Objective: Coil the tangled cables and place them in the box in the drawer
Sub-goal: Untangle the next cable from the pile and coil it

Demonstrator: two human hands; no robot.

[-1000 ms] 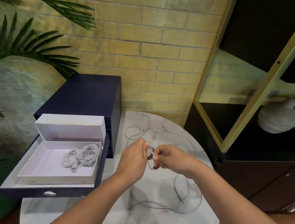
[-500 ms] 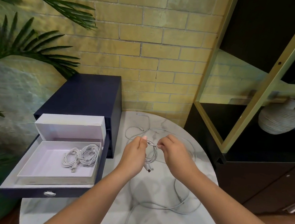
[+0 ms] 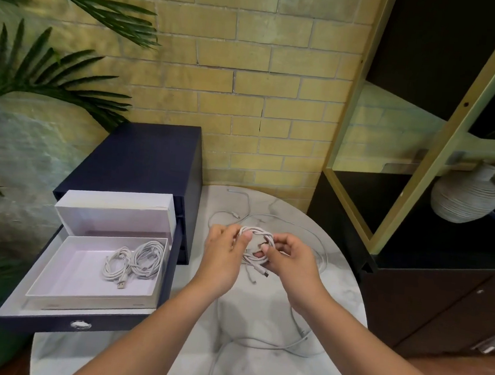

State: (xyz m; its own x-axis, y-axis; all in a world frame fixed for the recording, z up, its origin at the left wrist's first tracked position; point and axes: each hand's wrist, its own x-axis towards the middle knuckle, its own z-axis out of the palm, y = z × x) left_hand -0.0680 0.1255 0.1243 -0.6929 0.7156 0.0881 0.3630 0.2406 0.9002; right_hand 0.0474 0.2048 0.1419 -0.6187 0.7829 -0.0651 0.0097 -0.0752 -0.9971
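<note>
Round marble tabletop (image 3: 338,300): L hand (image 3: 222,257) & R hand (image 3: 292,261) fingers (image 3: 280,240) pinch white cable coil (image 3: 255,230).

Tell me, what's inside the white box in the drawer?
Two coiled cables lie side by side in the box, a plug poking out. The near wall hides a strip of its floor.

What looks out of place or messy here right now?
Only the loose cables, sprawling uncoiled across the marble table. The left hand and right hand hold a small coil with its ends dangling. Two coiled cables lie tidily in the box. Nothing looks damaged or spilled.
</note>
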